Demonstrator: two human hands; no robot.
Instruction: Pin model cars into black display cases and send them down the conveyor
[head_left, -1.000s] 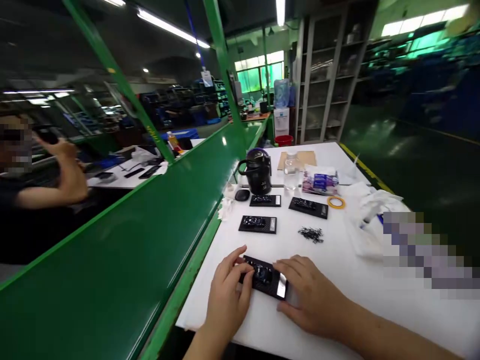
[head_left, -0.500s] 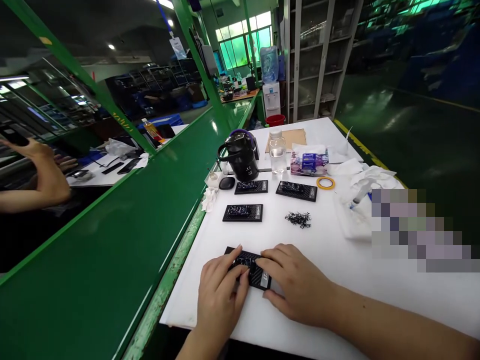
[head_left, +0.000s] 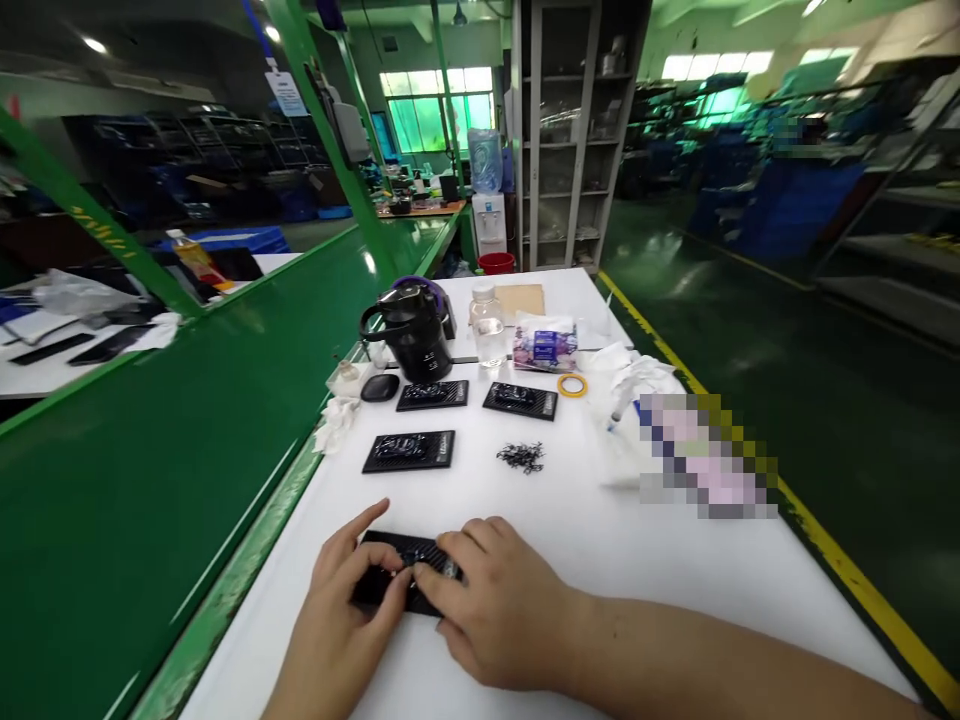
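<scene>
Left hand: I have my left hand (head_left: pixel 337 600) on the near end of the black carbon-pattern plate (head_left: pixel 373 590), fingers curled over it and thumb lifted up and away, so the grip is narrow around the plate.

Right hand: my right hand (head_left: pixel 502 610) lies across the other end, fingertips on top and meeting the left fingers. It is holding the plate too.

Held plate: it lies flat on the white bench (head_left: pixel 600 600), near the edge, under both hands. Something dark and glossy sits on it, mostly hidden by my fingers.

Other plates: three similar black plates (head_left: pixel 410 451) (head_left: pixel 432 396) (head_left: pixel 520 400) lie flat ahead, well apart from my hands, each with a dark piece on top.

Loose parts: a small heap of black bits (head_left: pixel 520 457) lies right of the nearest of those plates.

Far bench: a black jug (head_left: pixel 409 335), clear plastic bottle (head_left: pixel 487 330), tissue pack (head_left: pixel 545 347) and yellow tape roll (head_left: pixel 572 385) stand beyond the plates.

Bench sides: a crumpled white tissue (head_left: pixel 337 423) lies on the left, and a pile of white wipes (head_left: pixel 637 385) on the right.
</scene>
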